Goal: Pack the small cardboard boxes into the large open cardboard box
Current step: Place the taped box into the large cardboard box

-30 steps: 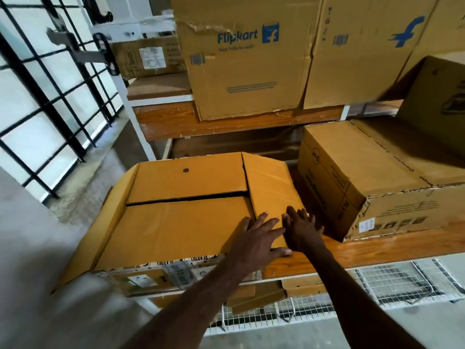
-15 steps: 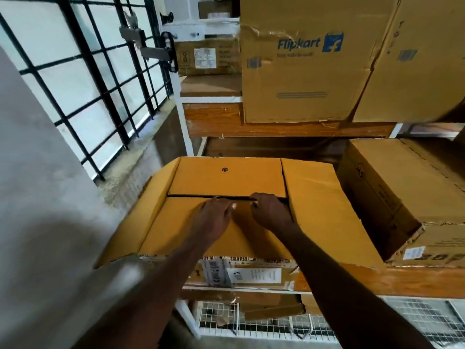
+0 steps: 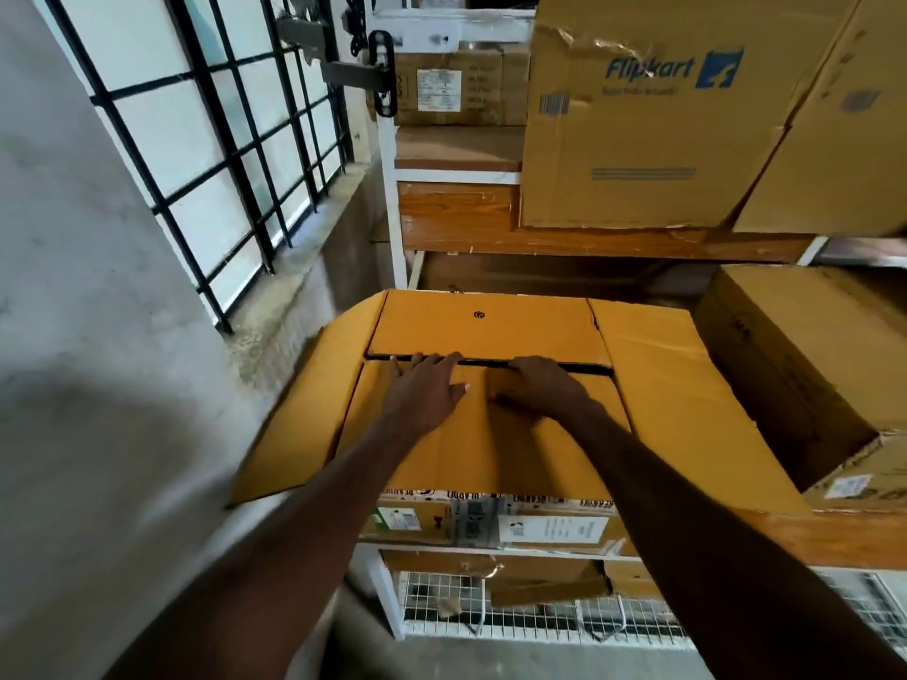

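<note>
Grey wall (image 3: 73, 287); black-barred window (image 3: 206, 154), daylit; wooden shelving (image 3: 456, 213) on white frame (image 3: 392, 198).

Large cardboard box (image 3: 653, 385): contents hidden beneath folded flaps. Front labels (image 3: 552, 530): print too small to read. Right-hand cardboard box (image 3: 805, 365): cut off by frame edge. Flipkart box (image 3: 653, 125): top cropped.

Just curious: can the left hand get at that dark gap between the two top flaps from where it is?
Probably yes. The left hand lies flat on the near flap, its fingertips at the gap, with nothing between.
</note>
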`<action>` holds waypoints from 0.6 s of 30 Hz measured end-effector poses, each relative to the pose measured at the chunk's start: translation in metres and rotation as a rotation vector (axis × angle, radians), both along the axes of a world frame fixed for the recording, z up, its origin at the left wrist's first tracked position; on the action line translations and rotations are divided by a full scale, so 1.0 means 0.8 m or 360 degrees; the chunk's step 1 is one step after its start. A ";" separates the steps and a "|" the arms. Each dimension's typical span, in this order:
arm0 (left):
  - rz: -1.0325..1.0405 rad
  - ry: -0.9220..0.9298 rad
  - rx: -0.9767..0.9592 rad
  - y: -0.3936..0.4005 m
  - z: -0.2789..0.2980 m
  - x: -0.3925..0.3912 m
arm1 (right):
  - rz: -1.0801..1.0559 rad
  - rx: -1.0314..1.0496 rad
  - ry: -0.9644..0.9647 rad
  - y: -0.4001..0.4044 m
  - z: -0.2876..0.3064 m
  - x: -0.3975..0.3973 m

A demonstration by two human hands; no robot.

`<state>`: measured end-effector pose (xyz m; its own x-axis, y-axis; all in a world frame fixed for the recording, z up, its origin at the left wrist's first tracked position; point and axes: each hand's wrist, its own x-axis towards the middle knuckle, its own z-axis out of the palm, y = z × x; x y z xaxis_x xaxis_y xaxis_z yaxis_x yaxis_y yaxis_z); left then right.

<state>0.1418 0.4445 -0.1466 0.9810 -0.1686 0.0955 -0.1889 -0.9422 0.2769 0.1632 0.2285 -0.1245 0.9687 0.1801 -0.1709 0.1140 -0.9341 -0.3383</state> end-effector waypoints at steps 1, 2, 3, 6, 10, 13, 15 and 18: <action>-0.0001 -0.0049 -0.0007 0.001 0.010 0.000 | -0.0026 0.0020 -0.0045 0.001 0.013 -0.005; -0.0003 -0.0089 -0.0010 0.004 0.022 0.000 | -0.0054 0.0030 -0.0109 0.002 0.027 -0.012; -0.0016 -0.0124 0.0000 0.006 0.035 -0.002 | -0.0086 0.0028 -0.0185 0.004 0.043 -0.020; -0.0076 -0.0283 0.0044 0.012 0.084 -0.016 | -0.0148 -0.0027 -0.0448 0.012 0.093 -0.051; -0.0122 -0.0628 0.0015 0.011 0.151 -0.071 | -0.0170 -0.0137 -0.0763 0.014 0.148 -0.111; -0.0143 -0.0766 -0.0059 0.009 0.174 -0.130 | -0.0082 -0.0116 -0.0869 0.006 0.170 -0.162; -0.0136 -0.0790 -0.0078 0.006 0.176 -0.167 | -0.0001 -0.0024 -0.0879 0.001 0.176 -0.196; -0.0088 -0.0800 -0.0121 0.000 0.176 -0.220 | 0.0070 0.0016 -0.0927 -0.006 0.175 -0.243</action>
<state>-0.0341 0.4447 -0.0059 0.8006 -0.1935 0.5670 -0.3654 -0.9077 0.2062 -0.0309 0.2237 0.0153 0.8940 0.2210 0.3898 0.3223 -0.9215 -0.2169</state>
